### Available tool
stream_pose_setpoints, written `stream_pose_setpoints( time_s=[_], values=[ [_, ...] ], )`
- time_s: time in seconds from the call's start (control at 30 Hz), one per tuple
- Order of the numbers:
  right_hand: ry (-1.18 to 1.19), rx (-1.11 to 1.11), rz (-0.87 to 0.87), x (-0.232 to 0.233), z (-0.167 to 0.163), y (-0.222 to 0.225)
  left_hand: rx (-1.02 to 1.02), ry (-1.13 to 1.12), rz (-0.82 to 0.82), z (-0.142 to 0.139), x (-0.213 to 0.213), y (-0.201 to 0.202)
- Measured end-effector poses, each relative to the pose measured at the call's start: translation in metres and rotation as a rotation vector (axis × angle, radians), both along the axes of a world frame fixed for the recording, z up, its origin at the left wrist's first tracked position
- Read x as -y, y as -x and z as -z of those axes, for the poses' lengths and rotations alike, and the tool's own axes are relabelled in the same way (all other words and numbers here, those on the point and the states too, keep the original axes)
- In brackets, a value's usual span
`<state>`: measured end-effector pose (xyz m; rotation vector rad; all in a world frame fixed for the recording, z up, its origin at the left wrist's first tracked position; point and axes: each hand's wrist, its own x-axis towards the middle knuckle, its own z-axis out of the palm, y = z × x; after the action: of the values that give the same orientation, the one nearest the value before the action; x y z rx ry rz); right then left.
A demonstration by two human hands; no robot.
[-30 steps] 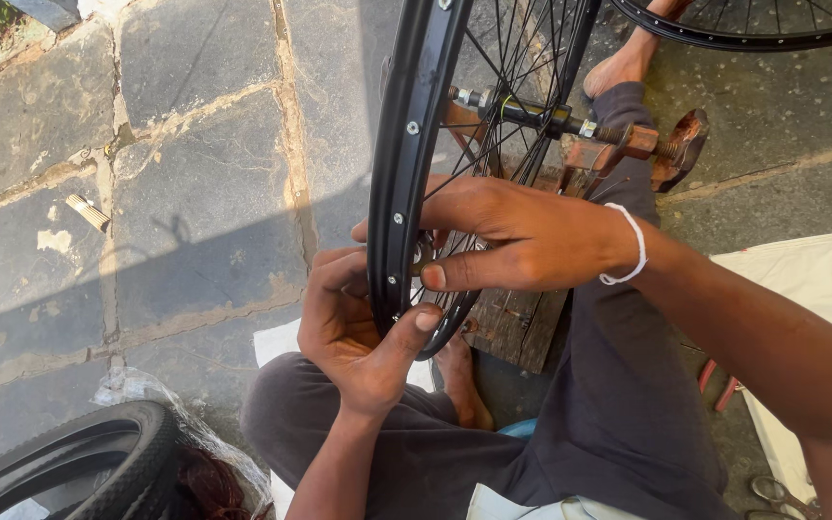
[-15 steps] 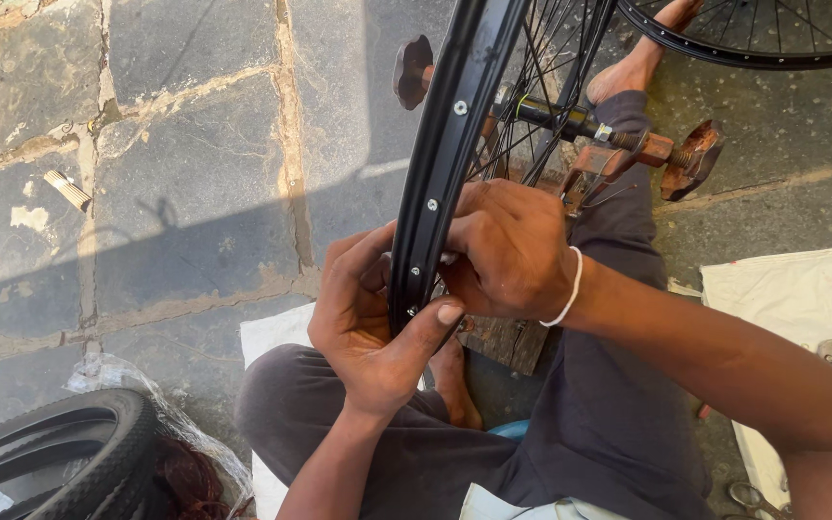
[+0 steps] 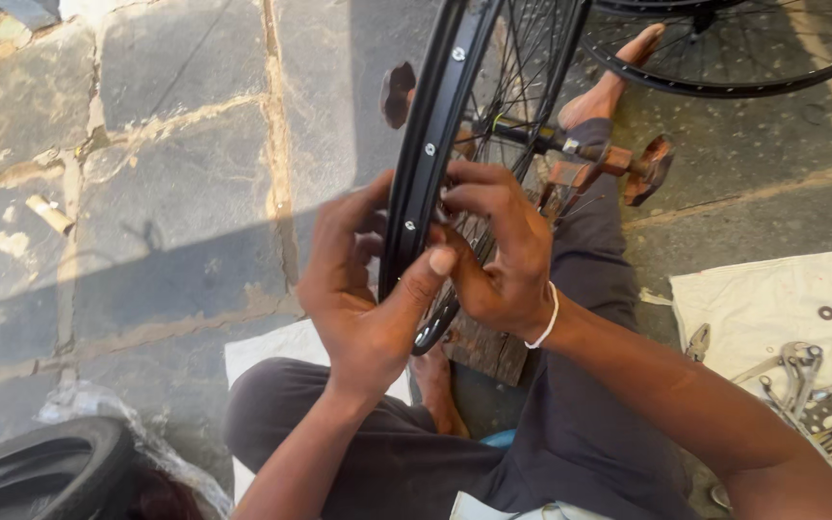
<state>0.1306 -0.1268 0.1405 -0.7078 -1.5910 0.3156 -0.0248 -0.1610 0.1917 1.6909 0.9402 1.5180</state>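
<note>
Stone paving [image 3: 175,193], cracked joints, part sun, part shade. White cloth [image 3: 772,308] with tools [image 3: 811,385] at right. Black tyre [image 3: 40,477] lower left. Second wheel [image 3: 743,48] above.

I see no labels, signs or screens from here, only a crumpled clear plastic wrapper [image 3: 98,424] around the black tyre [image 3: 40,477] at lower left.
</note>
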Motion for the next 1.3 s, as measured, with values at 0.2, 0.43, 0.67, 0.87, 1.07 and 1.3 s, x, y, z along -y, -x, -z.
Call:
stream_pose_setpoints(
  time_s=[0.2, 0.43, 0.67, 0.87, 1.07, 1.3],
  values=[
    [0.14, -0.295, 0.042, -0.014, 0.031, -0.025, -0.288, -0.201, 0.086, -0.02, -0.037, -0.002],
    [0.593, -0.148, 0.244, 0.053, 0.168, -0.059, 0.615, 0.619, -0.142, 0.108, 0.035, 0.031],
    [0.493, 0.481, 0.239, 0.068, 0.248, -0.048, 0.361, 0.317, -0.497, 0.128, 0.083, 0.065],
    [0.487, 0.528, 0.163, 0.058, 0.287, -0.031, 0.3, 0.547, -0.506, 0.143, 0.091, 0.062],
    [0.531, 0.464, 0.188, 0.057, 0.301, -0.026, 0.621, 0.791, -0.377, 0.15, 0.079, 0.061],
    [0.551, 0.441, 0.181, 0.06, 0.299, -0.025, 0.592, 0.779, -0.324, 0.152, 0.083, 0.05]
  ],
)
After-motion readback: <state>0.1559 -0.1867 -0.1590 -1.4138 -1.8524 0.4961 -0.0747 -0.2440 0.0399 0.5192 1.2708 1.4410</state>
